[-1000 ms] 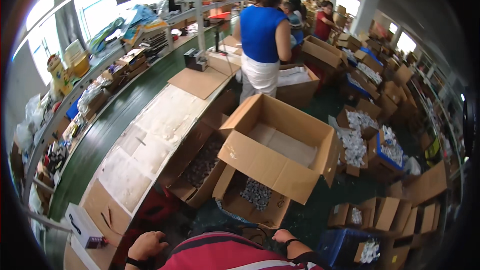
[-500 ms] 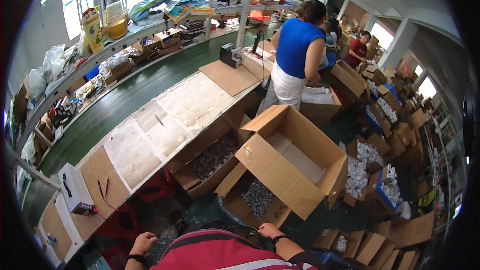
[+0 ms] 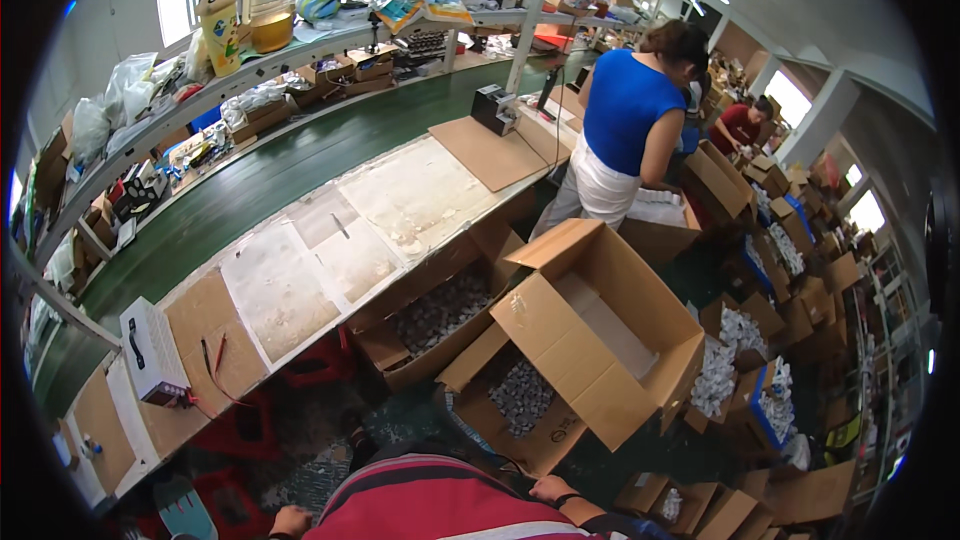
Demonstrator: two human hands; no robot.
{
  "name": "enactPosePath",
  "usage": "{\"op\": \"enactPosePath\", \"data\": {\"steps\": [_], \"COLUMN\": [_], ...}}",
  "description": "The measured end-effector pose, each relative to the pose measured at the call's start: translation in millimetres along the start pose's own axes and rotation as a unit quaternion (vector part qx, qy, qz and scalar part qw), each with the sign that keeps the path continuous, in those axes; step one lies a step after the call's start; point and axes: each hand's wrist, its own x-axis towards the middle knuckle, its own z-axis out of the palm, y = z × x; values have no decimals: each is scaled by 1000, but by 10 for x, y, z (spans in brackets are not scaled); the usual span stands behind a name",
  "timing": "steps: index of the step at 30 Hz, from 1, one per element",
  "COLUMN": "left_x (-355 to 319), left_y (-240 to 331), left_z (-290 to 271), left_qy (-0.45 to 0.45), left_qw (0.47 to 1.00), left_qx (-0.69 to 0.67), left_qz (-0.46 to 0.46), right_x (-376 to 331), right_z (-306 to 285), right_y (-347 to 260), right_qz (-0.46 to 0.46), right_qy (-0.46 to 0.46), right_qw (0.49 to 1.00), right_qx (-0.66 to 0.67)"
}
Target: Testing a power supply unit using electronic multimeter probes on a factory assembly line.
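Note:
At the lower edge, left of my red shirt, my left hand (image 3: 291,520) hangs with its fingers curled in, and nothing shows in it. My right hand (image 3: 550,488) is also loosely closed and holds nothing that I can see. It is nearest to an open carton (image 3: 548,448) with small grey parts (image 3: 521,397) inside. Above that carton, a large open cardboard box (image 3: 645,380) sits tilted with its flaps spread. Another carton of small grey parts (image 3: 440,315) stands partly under the workbench.
A long workbench (image 3: 410,200) runs diagonally, bearing a white power unit (image 3: 153,352) and test leads (image 3: 218,352). Red stools (image 3: 240,428) stand beneath it. A person in a blue top (image 3: 632,105) bends over a carton ahead. Cartons of whitish parts (image 3: 712,375) crowd the right.
Both hands have dropped lower in view, the left one now partly cut off. The view has shifted, so the bench and boxes sit slightly further right. The person in blue has bent their head down.

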Motion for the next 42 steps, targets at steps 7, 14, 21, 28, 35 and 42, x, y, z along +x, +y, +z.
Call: {"op": "enactPosePath", "data": {"steps": [7, 14, 21, 28, 35, 42], "left_x": [162, -13, -376, -567, -520, -38], "left_y": [792, 453, 386, 372, 325, -840], "left_z": [-553, -445, -494, -403, -320, 328], "left_qy": [54, 20, -10, 9, 25, -32], "left_qw": [988, 993, 992, 986, 982, 974], "left_qx": [-138, -118, -106, -138, -180, -103], "left_qz": [34, -17, -64, -92, -44, 200], "right_x": [211, 312, 263, 328, 733, 784], "right_z": [-645, -755, -345, -318, -709, -1044], "right_y": [-584, -978, -694, -562, -995, -1640], "right_qz": [-2, -91, -50, -57, -77, -97], "right_qy": [94, 205, 73, 47, 82, 111], "right_qw": [992, 961, 996, 997, 993, 986], "right_qx": [83, 162, 20, -20, 25, 75]}}
